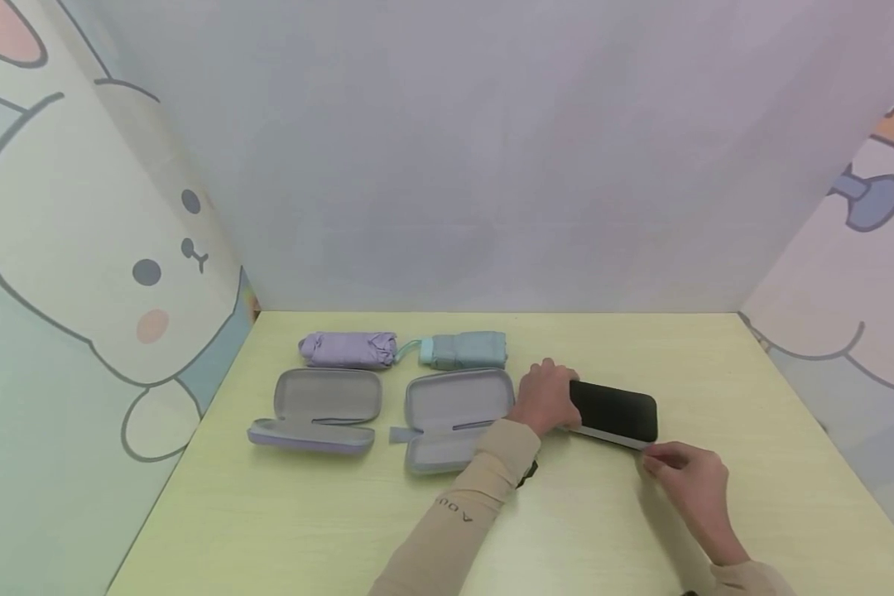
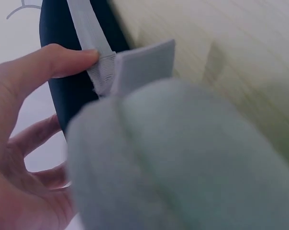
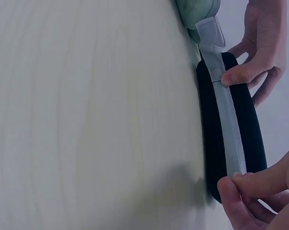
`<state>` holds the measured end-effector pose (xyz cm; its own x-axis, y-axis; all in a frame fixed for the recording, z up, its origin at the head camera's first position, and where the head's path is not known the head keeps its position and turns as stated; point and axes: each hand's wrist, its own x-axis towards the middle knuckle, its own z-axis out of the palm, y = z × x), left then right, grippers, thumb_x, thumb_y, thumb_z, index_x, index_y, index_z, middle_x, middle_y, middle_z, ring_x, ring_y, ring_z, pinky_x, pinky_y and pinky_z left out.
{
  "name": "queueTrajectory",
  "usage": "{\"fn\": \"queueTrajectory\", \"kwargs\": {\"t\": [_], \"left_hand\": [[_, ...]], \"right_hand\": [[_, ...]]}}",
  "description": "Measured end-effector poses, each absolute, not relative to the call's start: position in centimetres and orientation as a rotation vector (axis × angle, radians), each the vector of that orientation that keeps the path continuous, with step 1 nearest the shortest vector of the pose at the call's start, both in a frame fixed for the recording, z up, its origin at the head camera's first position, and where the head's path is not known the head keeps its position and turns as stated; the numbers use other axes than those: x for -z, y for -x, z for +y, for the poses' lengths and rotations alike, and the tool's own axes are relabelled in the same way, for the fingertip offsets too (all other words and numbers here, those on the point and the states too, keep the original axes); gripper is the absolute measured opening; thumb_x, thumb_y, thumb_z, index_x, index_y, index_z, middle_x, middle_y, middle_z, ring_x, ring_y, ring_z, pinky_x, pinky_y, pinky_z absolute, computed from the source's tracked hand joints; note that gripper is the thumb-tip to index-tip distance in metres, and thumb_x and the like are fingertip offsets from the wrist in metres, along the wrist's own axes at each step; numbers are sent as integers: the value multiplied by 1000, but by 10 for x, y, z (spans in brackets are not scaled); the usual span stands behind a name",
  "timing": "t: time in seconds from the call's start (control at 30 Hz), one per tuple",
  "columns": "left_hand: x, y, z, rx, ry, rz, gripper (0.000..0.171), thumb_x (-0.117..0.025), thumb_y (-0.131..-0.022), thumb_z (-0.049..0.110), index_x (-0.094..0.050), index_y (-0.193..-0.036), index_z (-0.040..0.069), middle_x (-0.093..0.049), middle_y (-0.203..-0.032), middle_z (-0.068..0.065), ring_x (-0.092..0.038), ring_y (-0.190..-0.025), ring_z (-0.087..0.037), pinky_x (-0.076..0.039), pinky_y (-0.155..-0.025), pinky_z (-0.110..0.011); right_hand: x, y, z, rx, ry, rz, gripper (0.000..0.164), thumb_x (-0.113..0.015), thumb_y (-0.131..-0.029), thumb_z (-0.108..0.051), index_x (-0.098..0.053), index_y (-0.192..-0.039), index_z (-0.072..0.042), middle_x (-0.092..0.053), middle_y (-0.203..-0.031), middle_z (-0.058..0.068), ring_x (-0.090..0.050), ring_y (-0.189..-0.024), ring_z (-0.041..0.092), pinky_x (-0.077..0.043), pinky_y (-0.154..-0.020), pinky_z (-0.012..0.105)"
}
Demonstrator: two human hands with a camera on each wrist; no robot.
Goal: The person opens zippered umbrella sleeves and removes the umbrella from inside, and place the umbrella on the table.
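A black zip case [image 1: 618, 410] with a light grey zipper [image 3: 228, 122] lies closed at the right of the table. My left hand [image 1: 545, 397] grips its left end, the thumb pressed on the zipper band beside a grey fabric tab [image 2: 144, 64]. At the case's right front corner, my right hand [image 1: 689, 480] pinches the zipper between thumb and forefinger; the fingertips hide the slider. Just left of the left hand, a grey-blue case [image 1: 458, 401] lies open, partly behind the left sleeve.
A lilac case [image 1: 328, 397] lies open farther left. Behind the open cases are a folded purple umbrella [image 1: 350, 350] and a folded blue-green umbrella [image 1: 468, 350] with a strap. A pale wall [image 1: 492, 165] rises behind the table, with cartoon-printed panels at both sides.
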<state>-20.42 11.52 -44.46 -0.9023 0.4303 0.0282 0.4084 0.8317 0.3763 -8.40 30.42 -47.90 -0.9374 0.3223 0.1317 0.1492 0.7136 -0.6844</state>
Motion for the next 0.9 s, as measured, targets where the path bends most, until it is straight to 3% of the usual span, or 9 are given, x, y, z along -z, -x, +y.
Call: {"fn": "queueTrajectory", "kwargs": {"t": [0.9], "left_hand": [[442, 199, 119, -504, -636, 2970, 59, -82, -62, 31, -66, -119, 27, -59, -105, 0, -50, -85, -15, -42, -59, -25]], "right_hand": [[479, 89, 292, -998, 353, -2653, 7, -72, -74, 0, -74, -80, -4, -70, -72, 10, -57, -57, 1, -39, -52, 20]]}}
